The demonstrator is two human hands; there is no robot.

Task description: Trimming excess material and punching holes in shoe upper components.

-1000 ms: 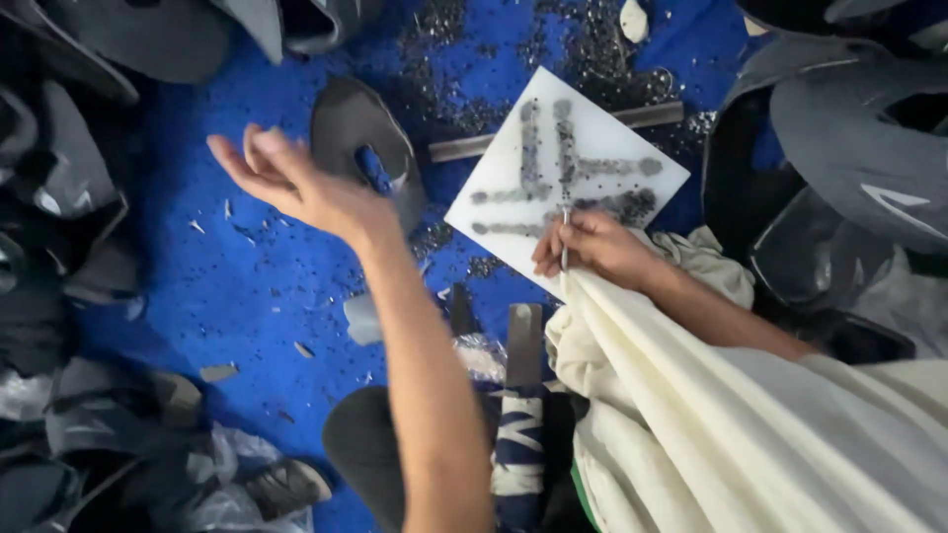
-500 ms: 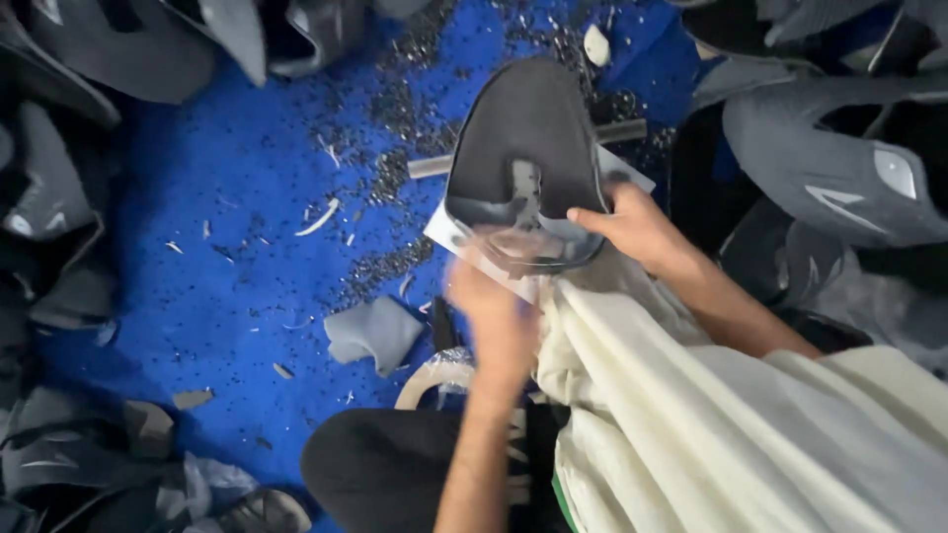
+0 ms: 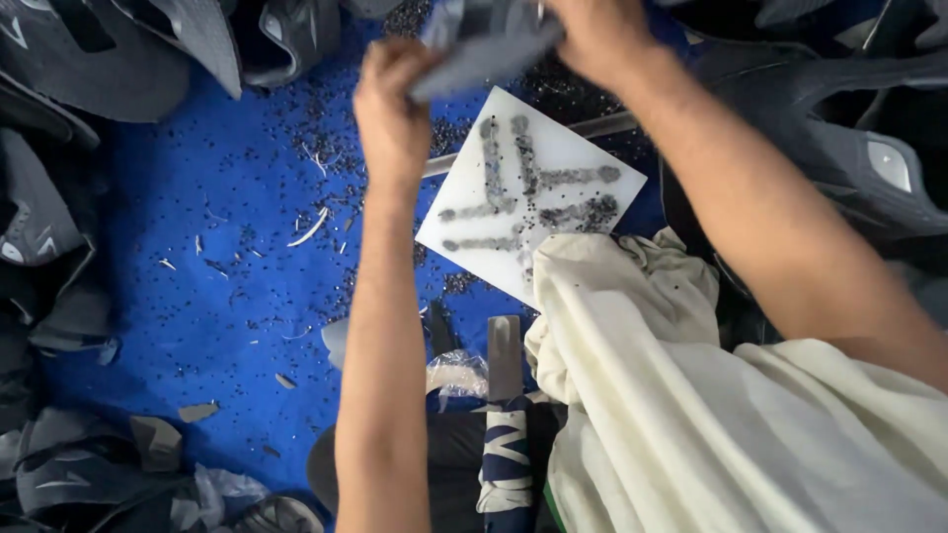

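Both my hands are raised near the top edge of the view, holding a grey piece of shoe upper material (image 3: 481, 41) between them. My left hand (image 3: 395, 104) grips its left end and my right hand (image 3: 591, 35) grips its right end. Below the hands lies a white square cutting board (image 3: 553, 158) on a blue mat (image 3: 217, 276), marked with dark lines of punched scraps. A cream cloth (image 3: 681, 415) covers my lap at the lower right.
Piles of grey and black shoe uppers (image 3: 89, 59) ring the mat on the left, top and right (image 3: 839, 128). Small dark scraps and offcuts litter the blue mat. A flat metal tool with a wrapped handle (image 3: 504, 395) lies near my lap. More offcuts (image 3: 148, 444) sit bottom left.
The grey shoe piece was picked up from the mat by my left hand, laid on the white board, and is now lifted up off it in both hands.
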